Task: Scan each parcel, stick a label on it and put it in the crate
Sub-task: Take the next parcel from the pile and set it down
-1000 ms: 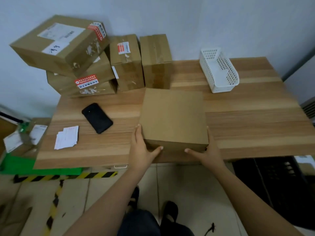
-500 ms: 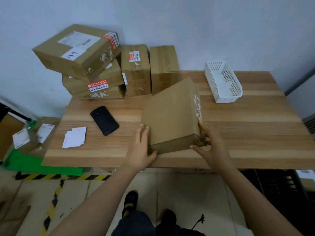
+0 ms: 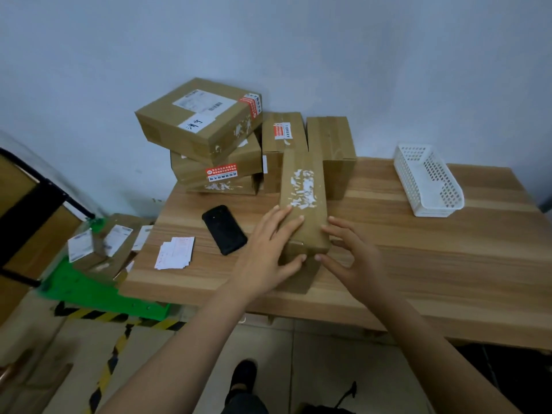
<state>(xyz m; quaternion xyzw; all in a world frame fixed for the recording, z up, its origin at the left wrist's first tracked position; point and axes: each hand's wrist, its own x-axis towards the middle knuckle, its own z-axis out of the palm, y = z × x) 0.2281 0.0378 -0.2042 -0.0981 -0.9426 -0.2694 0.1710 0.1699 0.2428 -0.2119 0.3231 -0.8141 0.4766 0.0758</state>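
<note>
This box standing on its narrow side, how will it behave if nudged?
Probably tips easily: the box stands on a narrow side. Likely stiff; its cardboard edges look straight. Seemingly light: the left hand steadies it with flat fingers.

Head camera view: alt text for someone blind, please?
The left hand and right hand press against a cardboard box stood on its side on a wooden table. Stacked boxes sit behind it; a black phone and paper slips lie left, a white basket right.
</note>
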